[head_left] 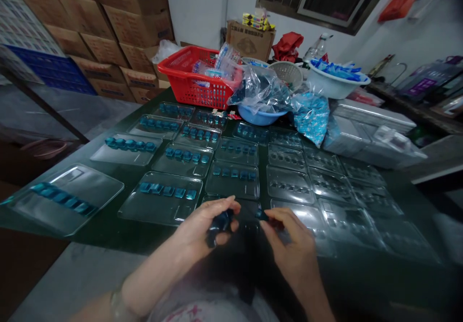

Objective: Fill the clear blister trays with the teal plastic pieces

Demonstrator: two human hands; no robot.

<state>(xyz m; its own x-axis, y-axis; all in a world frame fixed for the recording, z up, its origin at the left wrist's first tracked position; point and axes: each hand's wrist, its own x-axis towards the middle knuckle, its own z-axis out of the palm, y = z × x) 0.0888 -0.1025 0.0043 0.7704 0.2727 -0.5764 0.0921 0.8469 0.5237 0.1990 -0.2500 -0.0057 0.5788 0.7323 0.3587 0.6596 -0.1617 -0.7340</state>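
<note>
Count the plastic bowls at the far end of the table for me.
2: a blue bowl beneath a clear plastic bag, and a white bowl holding blue packets, to its right. Others may be hidden behind the bags and basket.

Glossy clear plastic blister trays lie on a smooth dark tabletop near matt cardboard cartons

The pods in the clear trays are translucent teal-blue, set in rows. The table is dark green. The basket is red, with a lattice of holes; the basin is pale blue. The bowl is white, heaped with blue sachets. The cartons are brown with blue ovals.
</note>
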